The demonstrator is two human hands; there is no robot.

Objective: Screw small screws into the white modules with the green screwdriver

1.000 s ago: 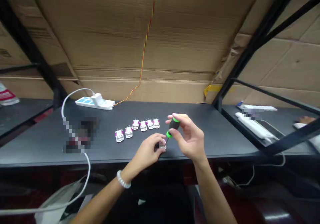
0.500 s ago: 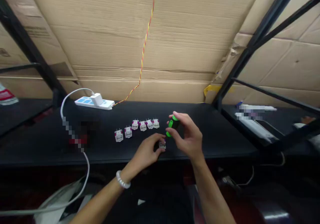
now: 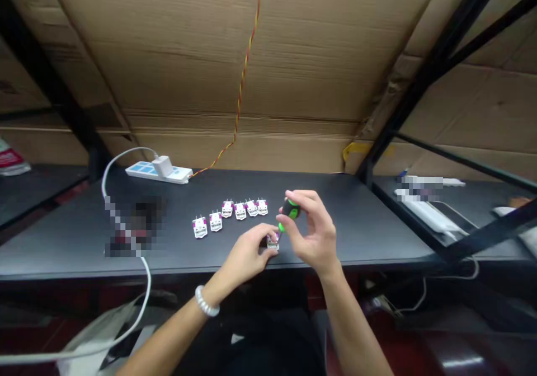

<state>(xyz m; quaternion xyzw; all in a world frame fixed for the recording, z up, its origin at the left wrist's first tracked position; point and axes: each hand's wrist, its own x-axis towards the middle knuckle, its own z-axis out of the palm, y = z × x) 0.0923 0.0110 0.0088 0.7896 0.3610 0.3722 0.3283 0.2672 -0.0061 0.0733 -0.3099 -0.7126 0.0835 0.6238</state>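
Near the front edge of the dark table, my left hand (image 3: 250,251) pinches a small white and purple plug (image 3: 272,243) between thumb and fingers. My right hand (image 3: 314,228) is closed around the black and green handle of a screwdriver (image 3: 290,210). The screwdriver points down at the plug, and its tip is too small to make out there. Beyond my left hand, several similar white and purple plugs lie in an uneven row, among them one plug (image 3: 200,227) at the left end and another plug (image 3: 262,207) at the right end, their pins facing away from me.
A white power strip (image 3: 180,175) with a charger (image 3: 163,166) plugged in lies at the back left. Its white cable (image 3: 147,286) hangs over the front edge. Black metal posts (image 3: 369,163) flank the table, and cardboard (image 3: 302,85) stands behind it.
The screwdriver handle has turned in my right hand's fingers, and that hand has shifted slightly left. My left hand stays on the plug. The table looks brighter and the cardboard darker.
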